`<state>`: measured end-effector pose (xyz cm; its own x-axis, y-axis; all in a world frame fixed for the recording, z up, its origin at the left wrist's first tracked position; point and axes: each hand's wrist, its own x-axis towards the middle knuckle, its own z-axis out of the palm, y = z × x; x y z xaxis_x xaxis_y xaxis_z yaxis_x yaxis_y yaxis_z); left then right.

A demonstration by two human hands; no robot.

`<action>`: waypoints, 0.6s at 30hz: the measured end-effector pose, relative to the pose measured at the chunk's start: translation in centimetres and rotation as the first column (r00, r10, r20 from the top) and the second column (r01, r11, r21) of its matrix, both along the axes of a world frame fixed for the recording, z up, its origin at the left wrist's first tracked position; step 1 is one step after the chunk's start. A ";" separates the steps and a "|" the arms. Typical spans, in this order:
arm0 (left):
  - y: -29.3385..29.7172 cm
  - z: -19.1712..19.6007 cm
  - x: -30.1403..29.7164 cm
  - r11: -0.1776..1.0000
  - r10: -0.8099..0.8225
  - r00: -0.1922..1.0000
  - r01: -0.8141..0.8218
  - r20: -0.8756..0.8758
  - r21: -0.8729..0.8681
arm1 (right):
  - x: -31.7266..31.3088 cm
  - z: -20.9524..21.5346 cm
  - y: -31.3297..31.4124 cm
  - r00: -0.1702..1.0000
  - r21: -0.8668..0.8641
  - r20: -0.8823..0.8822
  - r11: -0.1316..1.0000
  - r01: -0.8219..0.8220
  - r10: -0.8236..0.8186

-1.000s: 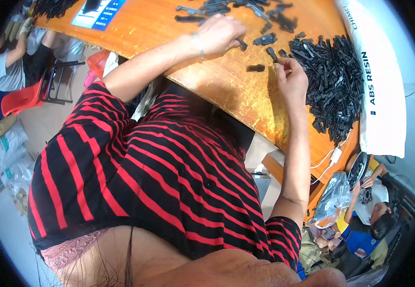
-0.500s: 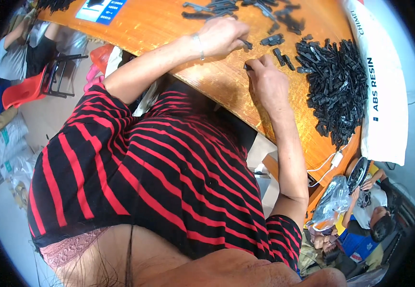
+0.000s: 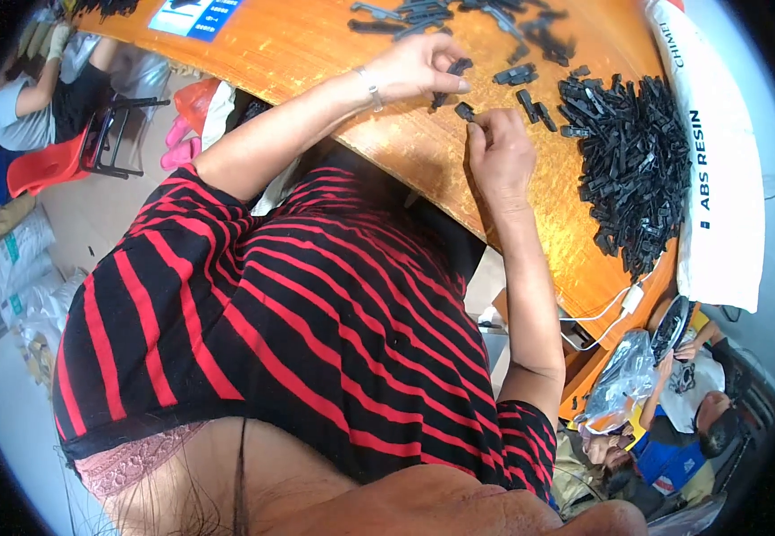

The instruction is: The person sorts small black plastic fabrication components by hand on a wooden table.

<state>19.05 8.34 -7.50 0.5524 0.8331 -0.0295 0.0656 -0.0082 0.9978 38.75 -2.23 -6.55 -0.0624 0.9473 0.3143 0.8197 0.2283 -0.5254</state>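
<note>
My left hand (image 3: 410,71) is over the wooden table with its thumb and fingers closed round a black plastic part (image 3: 459,67), whose dark ends show on both sides of the fingers. Close by on the right, my right hand (image 3: 503,156) pinches a small black plastic piece (image 3: 465,112) at the tips of thumb and forefinger. A gap separates the two parts. Just beyond the right hand lie a pair of short black parts (image 3: 535,109) and a slightly larger black part (image 3: 516,75). The exact shape of the held parts is partly hidden by my fingers.
A large heap of black plastic parts (image 3: 628,170) covers the table's right side, against a white printed sack (image 3: 722,161). More black parts (image 3: 418,16) lie at the far edge. A blue-and-white card (image 3: 195,18) is at far left. Other people (image 3: 682,438) sit lower right.
My left hand has turned and opened its curl, showing the black part between its fingers. My right hand has shifted slightly, with its small piece now showing beyond the fingertips.
</note>
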 end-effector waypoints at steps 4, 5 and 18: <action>-1.3 0.8 1.2 0.972 0.106 0.994 -0.095 0.041 -0.214 | 0.2 0.9 0.2 0.999 0.044 -0.033 0.999 0.020 -0.019; -1.8 1.2 1.7 0.941 0.155 0.984 -0.119 0.091 -0.317 | 0.1 1.2 0.2 0.963 -0.055 -0.267 0.998 0.019 -0.033; -0.6 0.6 2.3 0.990 0.044 0.992 -0.060 -0.118 -0.131 | 2.8 1.8 0.8 0.498 -0.538 -0.782 0.809 -0.236 -0.375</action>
<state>21.33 7.71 -6.92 0.4950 0.8447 -0.2035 0.1761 0.1318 0.9755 41.52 -1.41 -4.77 0.0073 0.9320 -0.3623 -0.0837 -0.3605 -0.9290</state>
